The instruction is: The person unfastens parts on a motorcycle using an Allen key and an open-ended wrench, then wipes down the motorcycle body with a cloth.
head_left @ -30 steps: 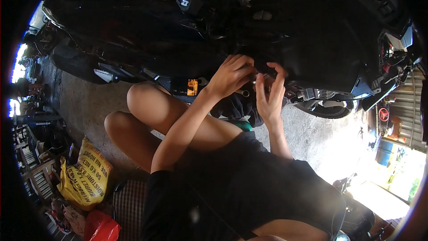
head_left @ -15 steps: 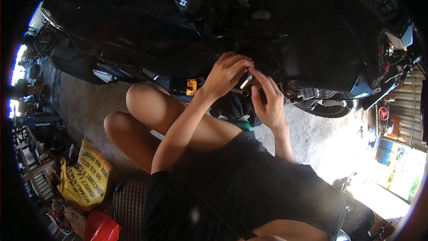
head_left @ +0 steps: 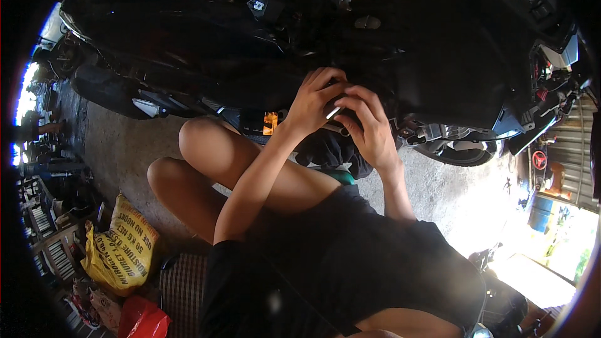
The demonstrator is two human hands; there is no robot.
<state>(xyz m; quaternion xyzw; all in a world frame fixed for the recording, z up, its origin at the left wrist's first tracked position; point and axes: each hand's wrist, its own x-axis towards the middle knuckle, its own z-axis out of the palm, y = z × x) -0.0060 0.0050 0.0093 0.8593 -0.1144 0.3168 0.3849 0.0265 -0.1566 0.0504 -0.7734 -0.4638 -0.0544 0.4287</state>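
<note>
My left hand (head_left: pixel 313 100) is curled at the motorbike's dark lower bodywork (head_left: pixel 451 75), fingers closed around a short shiny metal piece (head_left: pixel 333 112), probably a tool, mostly hidden. My right hand (head_left: pixel 369 119) meets it from the right, fingers bent over the same piece and close to my left fingertips. Just below them lie a ring spanner (head_left: pixel 343 131) and a bundle of dark cloth (head_left: pixel 328 150). Left of these is a small orange-and-black flat item (head_left: pixel 270 123) on a dark surface.
The motorbike spans the top, its wheel (head_left: pixel 457 153) at right. A yellow sack (head_left: pixel 116 256), red plastic bag (head_left: pixel 141 319) and checked seat (head_left: pixel 181 288) lie lower left. Concrete floor (head_left: pixel 125 150) surrounds my bent knees. Corrugated metal sheeting (head_left: pixel 579 150) stands at far right.
My hands have drawn closer and slightly up. My right fingers, spread a second ago, now bend over the metal piece, which has tilted and shows less than half a second ago.
</note>
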